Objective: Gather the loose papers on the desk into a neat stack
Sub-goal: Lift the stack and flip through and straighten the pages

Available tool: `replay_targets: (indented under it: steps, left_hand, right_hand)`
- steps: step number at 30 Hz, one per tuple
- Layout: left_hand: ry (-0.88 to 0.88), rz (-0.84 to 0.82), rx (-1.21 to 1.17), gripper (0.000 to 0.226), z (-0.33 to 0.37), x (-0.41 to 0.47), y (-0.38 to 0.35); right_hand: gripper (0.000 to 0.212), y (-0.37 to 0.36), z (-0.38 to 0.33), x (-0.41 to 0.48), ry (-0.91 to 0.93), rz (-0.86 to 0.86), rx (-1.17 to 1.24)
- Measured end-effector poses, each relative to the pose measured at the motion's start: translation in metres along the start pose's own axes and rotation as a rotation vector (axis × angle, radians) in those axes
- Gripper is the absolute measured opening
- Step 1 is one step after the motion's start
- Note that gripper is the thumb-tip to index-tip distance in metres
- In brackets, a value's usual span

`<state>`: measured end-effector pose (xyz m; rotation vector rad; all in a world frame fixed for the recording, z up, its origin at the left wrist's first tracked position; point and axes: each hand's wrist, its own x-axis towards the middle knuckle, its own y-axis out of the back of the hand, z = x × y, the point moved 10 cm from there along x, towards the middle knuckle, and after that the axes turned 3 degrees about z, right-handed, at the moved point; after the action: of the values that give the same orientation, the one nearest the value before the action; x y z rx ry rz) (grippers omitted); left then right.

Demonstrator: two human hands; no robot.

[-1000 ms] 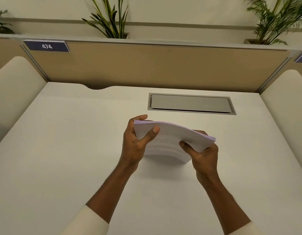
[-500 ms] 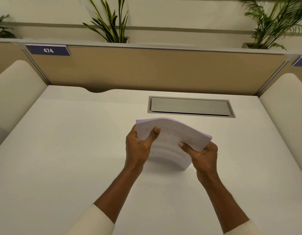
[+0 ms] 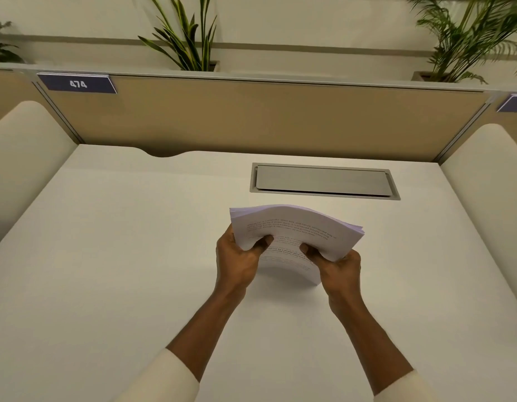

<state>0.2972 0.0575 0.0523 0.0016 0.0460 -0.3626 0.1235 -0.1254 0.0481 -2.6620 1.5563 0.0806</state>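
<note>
From the head camera, both hands held one thick stack of white printed papers (image 3: 295, 236) upright on its lower edge on the plain white table (image 3: 112, 256), near the middle. The left hand (image 3: 237, 258) was closed around the stack's left side, thumb pressed on the printed face, fingers hidden behind. The right hand (image 3: 337, 266) was closed on the right side in the same way, thumb forward on the page. The sheets bowed upward in a curve between the two grips, their top edges fanned a little. Just beyond the stack a grey rectangular metal cable hatch (image 3: 324, 181) sat flush in the table. Behind it stood a tan partition panel (image 3: 266, 120) carrying a dark blue label reading 474 (image 3: 77, 83), with green leafy plants (image 3: 187, 39) above
</note>
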Motion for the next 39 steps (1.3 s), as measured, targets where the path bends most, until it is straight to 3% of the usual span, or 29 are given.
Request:
replay_targets:
  steps: [9,15,22,33,39]
  left_hand:
    - [-0.037,0.010,-0.050,0.046,-0.003,0.001,0.001]
    - [-0.014,-0.002,0.004,0.040,-0.011,0.000,-0.004]
    - [-0.005,-0.010,0.001,0.054,-0.020,-0.005,-0.004]
    - [0.025,0.016,0.000,0.058,-0.033,-0.006,0.001]
    - [0.046,0.008,0.042,0.047,-0.040,-0.003,0.000]
  right_hand:
    - [0.049,0.013,0.010,0.000,0.014,0.077,0.068]
    - [0.047,0.012,0.017,0.002,-0.033,0.040,0.022]
    - [0.045,0.011,0.023,0.001,-0.069,0.022,0.006]
    - [0.051,0.010,0.032,0.002,-0.074,0.022,-0.019]
    - [0.052,0.008,0.038,0.004,-0.081,0.018,-0.016]
